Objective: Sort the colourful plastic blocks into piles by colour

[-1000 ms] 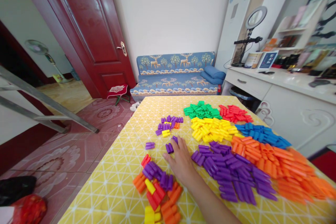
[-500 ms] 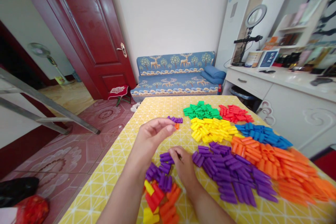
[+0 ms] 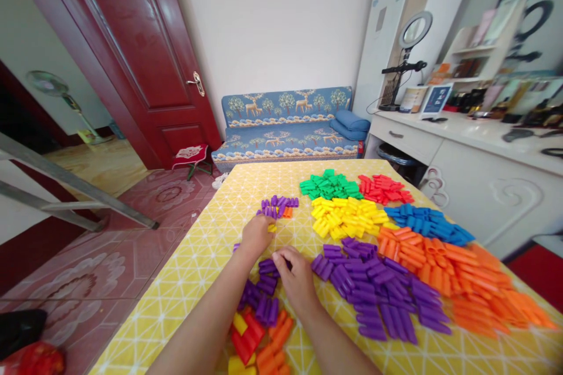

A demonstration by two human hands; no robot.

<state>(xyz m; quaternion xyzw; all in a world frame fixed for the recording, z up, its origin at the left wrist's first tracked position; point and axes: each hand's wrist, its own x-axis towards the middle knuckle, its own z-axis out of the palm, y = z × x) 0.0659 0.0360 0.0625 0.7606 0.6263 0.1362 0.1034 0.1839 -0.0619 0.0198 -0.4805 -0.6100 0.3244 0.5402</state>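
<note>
My left hand reaches over the table at a small group of purple pieces, short plastic tubes. A yellow piece shows right at its fingertips, which are mostly hidden behind the hand. My right hand rests low over the cloth, fingers curled toward the thumb; whatever lies between them is hidden. Beside it sit loose purple tubes. Closer to me, between the forearms, are red tubes, orange tubes and a few yellow ones.
A yellow patterned cloth covers the table. Sorted heaps stand on the right: purple, orange, yellow, blue, green and red. Beyond are a blue sofa and a white dresser.
My left hand has come down from a raised, partly open pose to the small group of tubes, where more purple and yellow pieces now show. My right hand stays near the purple tubes.
</note>
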